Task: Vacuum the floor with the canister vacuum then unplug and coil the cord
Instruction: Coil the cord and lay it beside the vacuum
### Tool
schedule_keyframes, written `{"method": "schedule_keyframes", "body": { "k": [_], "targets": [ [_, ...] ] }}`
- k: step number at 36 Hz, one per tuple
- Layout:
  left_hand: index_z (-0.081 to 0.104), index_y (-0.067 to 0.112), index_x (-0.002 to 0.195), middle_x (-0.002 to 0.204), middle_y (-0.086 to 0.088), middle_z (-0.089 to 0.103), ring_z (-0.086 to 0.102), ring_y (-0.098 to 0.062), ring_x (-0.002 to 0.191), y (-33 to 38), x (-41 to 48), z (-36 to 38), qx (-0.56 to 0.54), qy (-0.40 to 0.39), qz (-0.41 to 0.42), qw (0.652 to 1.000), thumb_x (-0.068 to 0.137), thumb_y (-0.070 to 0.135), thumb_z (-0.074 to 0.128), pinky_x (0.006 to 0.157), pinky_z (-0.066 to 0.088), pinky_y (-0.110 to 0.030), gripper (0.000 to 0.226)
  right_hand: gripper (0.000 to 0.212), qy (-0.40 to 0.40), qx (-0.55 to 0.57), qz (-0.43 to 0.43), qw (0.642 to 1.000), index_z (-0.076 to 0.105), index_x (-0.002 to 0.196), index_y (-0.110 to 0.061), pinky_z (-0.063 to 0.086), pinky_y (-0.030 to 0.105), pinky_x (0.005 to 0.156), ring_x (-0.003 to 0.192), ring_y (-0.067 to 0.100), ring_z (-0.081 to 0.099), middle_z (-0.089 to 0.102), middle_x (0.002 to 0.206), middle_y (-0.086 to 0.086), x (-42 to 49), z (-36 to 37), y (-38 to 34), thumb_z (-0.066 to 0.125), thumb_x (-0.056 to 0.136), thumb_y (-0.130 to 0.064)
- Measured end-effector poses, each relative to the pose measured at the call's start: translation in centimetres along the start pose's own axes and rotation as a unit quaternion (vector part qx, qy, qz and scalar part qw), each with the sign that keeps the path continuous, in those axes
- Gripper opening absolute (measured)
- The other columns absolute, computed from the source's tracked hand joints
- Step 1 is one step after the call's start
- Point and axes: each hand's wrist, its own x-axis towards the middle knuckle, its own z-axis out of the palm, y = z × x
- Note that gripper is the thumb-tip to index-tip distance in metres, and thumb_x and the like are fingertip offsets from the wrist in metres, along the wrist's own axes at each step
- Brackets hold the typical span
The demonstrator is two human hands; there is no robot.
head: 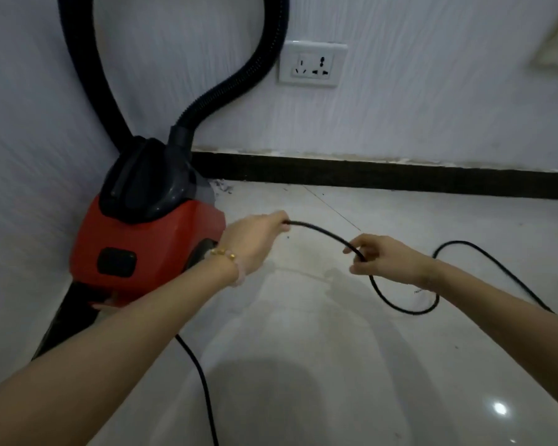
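The glossy pale floor [303,365] fills the lower view, meeting a white wall [432,117] at a dark skirting strip [368,175]. In the corner, pushed close to both walls, sits the red and black canister vacuum [142,239], parked out of the walking path; its ribbed black hose [239,82] loops up the wall and out of view at the top. A white wall socket [312,64] to the right of the hose has nothing plugged into it, so unplugging looks done and coiling is the step in hand.

The black cord [397,304] lies loose on the floor in a curl to the right, and another stretch of it [203,387] runs along the floor below the left arm toward the bottom edge. The plug is not visible.

The 2 hands hold 1 raised span of cord between them. The left hand [255,243], with a beaded bracelet [226,255] at the wrist, is closed over the cord near the vacuum, probably to anchor the start of a loop. The right hand [380,255] pinches the cord with narrow fingers, well apart from the left, likely so it can measure out the next loop. Some dark debris [221,186] lies by the skirting beside the vacuum.
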Motion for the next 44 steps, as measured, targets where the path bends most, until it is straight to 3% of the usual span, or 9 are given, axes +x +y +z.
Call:
{"method": "schedule_keyframes", "body": {
  "k": [5,10,13,19,24,31,35,39,44],
  "targets": [
    [0.052,0.024,0.074,0.058,-0.003,0.047,0.044,-0.02,0.054,-3.7,-0.6,-1.6,-0.306,0.163,-0.223,0.911,0.098,0.018,0.039,0.059,0.039,-0.033,0.028,0.012,0.041,0.026,0.041,0.998,0.068,0.091,-0.013,0.044,0.023,0.071,0.073,0.014,0.061,0.067,0.075,0.003,-1.8,0.5,3.4,0.059,0.093,-0.02],
    [0.045,0.018,0.108,0.07,-0.01,0.062,0.062,-0.021,0.059,-4.0,-2.2,-1.4,-0.342,-0.008,-0.274,0.899,0.099,0.006,0.032,0.068,0.05,-0.037,0.019,0.019,0.08,0.123,0.013,0.989,0.066,0.095,-0.005,0.042,0.022,0.06,0.061,0.013,0.046,0.05,0.067,0.004,-0.7,3.1,1.1,0.056,0.094,-0.021],
    [0.045,0.011,0.093,0.083,-0.009,0.062,0.062,-0.017,0.07,-3.6,-3.0,-0.1,-0.357,-0.074,-0.318,0.875,0.092,-0.006,0.043,0.051,0.048,-0.016,0.016,0.025,0.102,0.152,-0.003,0.983,0.066,0.099,-0.008,0.036,0.022,0.058,0.059,0.011,0.039,0.045,0.067,0.001,0.8,4.6,-0.5,0.046,0.098,-0.023],
    [0.052,0.012,0.09,0.085,-0.009,0.063,0.067,-0.017,0.073,-4.6,-3.9,-0.3,-0.469,-0.028,-0.335,0.816,0.085,0.001,0.062,0.084,0.053,-0.032,0.015,0.026,0.12,0.201,-0.054,0.971,0.068,0.101,-0.014,0.038,0.025,0.064,0.063,0.012,0.04,0.047,0.069,0.001,2.3,5.1,-2.5,0.042,0.101,-0.019],
    [0.058,0.01,0.114,0.091,-0.008,0.065,0.064,-0.018,0.066,-3.0,-4.3,-1.4,-0.546,-0.041,-0.326,0.771,0.09,0.017,0.062,0.079,0.057,-0.034,0.025,0.023,0.147,0.237,-0.085,0.956,0.07,0.1,-0.015,0.042,0.016,0.058,0.064,0.01,0.045,0.052,0.07,0.001,1.5,6.0,-3.4,0.047,0.099,-0.017],
    [0.059,0.025,0.119,0.134,-0.001,0.052,0.044,-0.019,0.127,2.0,-2.8,0.7,-0.665,-0.12,-0.252,0.693,0.092,0.016,0.057,0.11,0.035,-0.042,0.029,0.026,0.09,0.252,-0.092,0.959,0.067,0.11,-0.021,0.052,0.019,0.062,0.056,0.008,0.048,0.057,0.072,0.002,-0.5,7.2,-4.2,0.044,0.1,-0.015],
    [0.058,0.017,0.09,0.109,-0.006,0.063,0.056,-0.02,0.111,3.3,-1.8,0.6,-0.714,-0.097,-0.236,0.652,0.09,0.011,0.058,0.106,0.037,-0.04,0.006,0.022,0.032,0.276,-0.097,0.956,0.067,0.105,-0.014,0.053,0.018,0.063,0.062,0.013,0.054,0.058,0.08,0.005,-1.4,7.0,-4.1,0.046,0.098,-0.009],
    [0.049,0.016,0.076,0.058,0.002,0.061,0.068,-0.015,0.073,2.2,-1.2,-0.4,-0.726,0.002,-0.26,0.637,0.091,0.011,0.057,0.1,0.042,-0.04,0.018,0.023,-0.016,0.186,-0.116,0.975,0.068,0.111,-0.017,0.05,0.018,0.072,0.068,0.009,0.058,0.062,0.074,-0.002,-1.3,7.4,-2.6,0.049,0.098,-0.02],
    [0.041,0.02,0.065,0.041,0.007,0.034,0.038,-0.005,0.037,-2.3,-1.8,-3.0,-0.762,0.097,-0.272,0.58,0.095,0.018,0.053,0.072,0.057,-0.032,0.032,0.035,-0.036,0.069,-0.077,0.994,0.072,0.098,-0.015,0.042,0.021,0.083,0.075,0.007,0.053,0.057,0.072,-0.007,-0.6,7.3,1.5,0.042,0.1,-0.034]
  ]
}}
